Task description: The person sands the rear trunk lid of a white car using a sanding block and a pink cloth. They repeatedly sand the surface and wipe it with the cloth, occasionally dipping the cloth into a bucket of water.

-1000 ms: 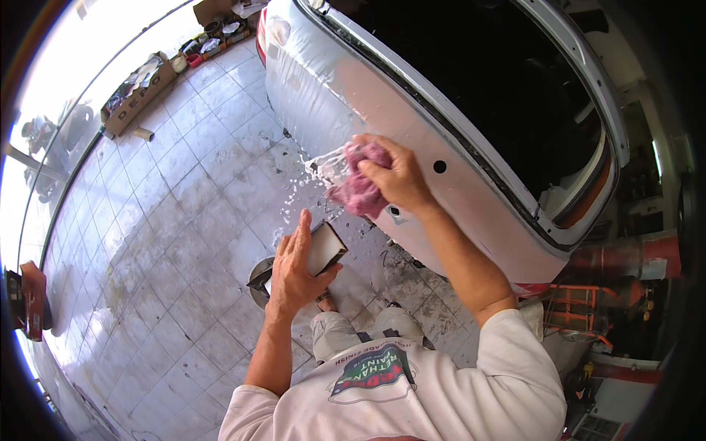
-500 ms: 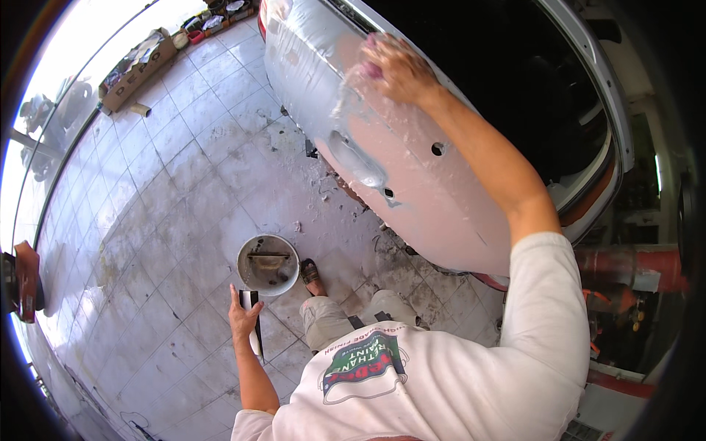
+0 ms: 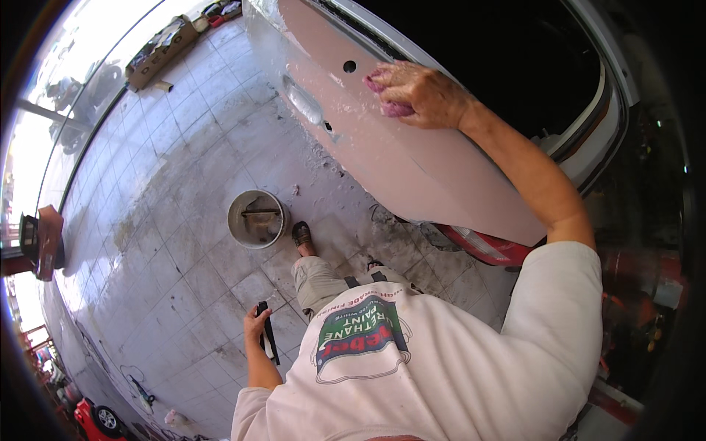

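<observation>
A crumpled purplish-pink rag or sponge (image 3: pixel 398 109) is in my right hand (image 3: pixel 434 95), which is closed around it and pressed to a car's body panel (image 3: pixel 419 176). The panel has broad pinkish patches, grey edges, a round hole (image 3: pixel 350 67) and a bare grey recess (image 3: pixel 303 101). Whitish wet streaks show on its far part. Low by my left side, my left hand (image 3: pixel 256 322) grips a long, narrow black bar-like tool (image 3: pixel 268 338); its exact kind is unclear.
A round metal bucket (image 3: pixel 236 219) with a brown bar across its inside stands on the tiled floor (image 3: pixel 176 250) before my feet. Below the panel sits a red tail light (image 3: pixel 489 246). A cardboard box (image 3: pixel 160 55) lies at the far left; a red toy-like vehicle (image 3: pixel 95 419) at the near left.
My right hand has slid the rag along the panel toward the right and nearer to me. My left hand has drawn back and its fingers have closed round the black tool. The view has shifted.
</observation>
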Demonstrator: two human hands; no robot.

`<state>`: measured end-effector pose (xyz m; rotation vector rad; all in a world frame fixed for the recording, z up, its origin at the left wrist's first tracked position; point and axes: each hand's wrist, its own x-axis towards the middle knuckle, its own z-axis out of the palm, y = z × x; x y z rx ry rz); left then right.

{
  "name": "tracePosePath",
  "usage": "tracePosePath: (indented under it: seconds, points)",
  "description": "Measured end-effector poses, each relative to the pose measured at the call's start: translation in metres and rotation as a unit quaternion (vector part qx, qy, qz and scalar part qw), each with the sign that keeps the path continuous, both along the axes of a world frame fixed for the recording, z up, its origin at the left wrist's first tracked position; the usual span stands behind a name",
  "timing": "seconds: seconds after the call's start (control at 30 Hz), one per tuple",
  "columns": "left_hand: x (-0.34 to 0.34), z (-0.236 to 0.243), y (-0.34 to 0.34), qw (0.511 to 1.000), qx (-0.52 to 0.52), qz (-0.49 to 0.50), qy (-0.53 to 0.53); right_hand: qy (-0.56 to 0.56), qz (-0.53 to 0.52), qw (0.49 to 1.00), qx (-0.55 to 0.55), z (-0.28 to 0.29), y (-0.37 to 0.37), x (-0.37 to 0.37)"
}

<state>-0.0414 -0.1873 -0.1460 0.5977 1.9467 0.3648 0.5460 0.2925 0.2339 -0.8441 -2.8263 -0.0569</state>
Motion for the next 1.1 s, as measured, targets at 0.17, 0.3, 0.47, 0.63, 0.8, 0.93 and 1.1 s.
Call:
tracePosePath:
  seconds: [0.17, 0.3, 0.47, 0.63, 0.8, 0.93, 1.1]
  points:
    - [0.076, 0.043, 0.009, 0.990, 0.035, -0.108, 0.082, 0.045, 0.018, 0.999, -0.015, 0.012, -0.146, 0.085]
    - [0.141, 0.092, 0.053, 0.964, 0.122, -0.174, 0.159, 0.047, 0.013, 0.998, -0.027, 0.011, -0.223, 0.131]
    - [0.255, 0.154, 0.098, 0.936, 0.330, -0.109, 0.060, 0.078, -0.005, 0.997, -0.016, -0.009, -0.276, 0.149]
    - [0.361, 0.219, 0.126, 0.896, 0.430, -0.093, -0.058, 0.269, -0.076, 0.955, -0.098, -0.054, -0.316, 0.135]
    - [0.394, 0.275, 0.087, 0.787, 0.590, -0.047, -0.172, 0.486, -0.098, 0.665, -0.559, -0.106, -0.358, 0.058]
    - [0.417, 0.311, 0.036, 0.749, 0.607, -0.017, -0.263, 0.421, 0.011, 0.686, -0.594, -0.131, -0.406, 0.011]
    - [0.447, 0.306, -0.039, 0.734, 0.628, 0.090, -0.242, 0.389, 0.018, 0.640, -0.662, -0.123, -0.465, 0.003]
